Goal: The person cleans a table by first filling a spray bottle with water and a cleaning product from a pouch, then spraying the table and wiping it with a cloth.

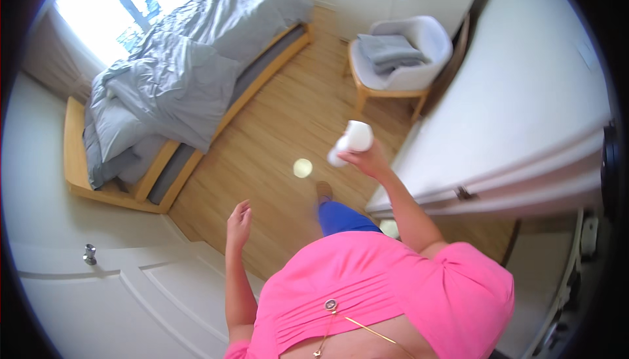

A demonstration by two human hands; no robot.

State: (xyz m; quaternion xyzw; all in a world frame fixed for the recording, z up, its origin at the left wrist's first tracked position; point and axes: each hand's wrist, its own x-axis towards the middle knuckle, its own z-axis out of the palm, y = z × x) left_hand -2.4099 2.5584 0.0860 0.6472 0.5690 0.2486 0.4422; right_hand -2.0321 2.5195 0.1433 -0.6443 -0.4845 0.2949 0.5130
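Observation:
My right hand [369,158] grips a white handheld object [355,138] with a broad rounded head, held out ahead of my body above the floor. Its exact kind is hard to tell, and my fingers hide part of it. My left hand [239,222] hangs free at my left side, fingers loosely bent with nothing in them. Below and ahead is the wood-look floor [260,162], where one foot in a brown shoe [323,190] shows.
A bed with a rumpled grey duvet [172,79] stands ahead left, by a bright window [98,15]. Folded grey cloth [390,49] lies on a white armchair [437,47]. White doors [511,93] flank me; the left panelled door [73,300] has a metal knob [90,255].

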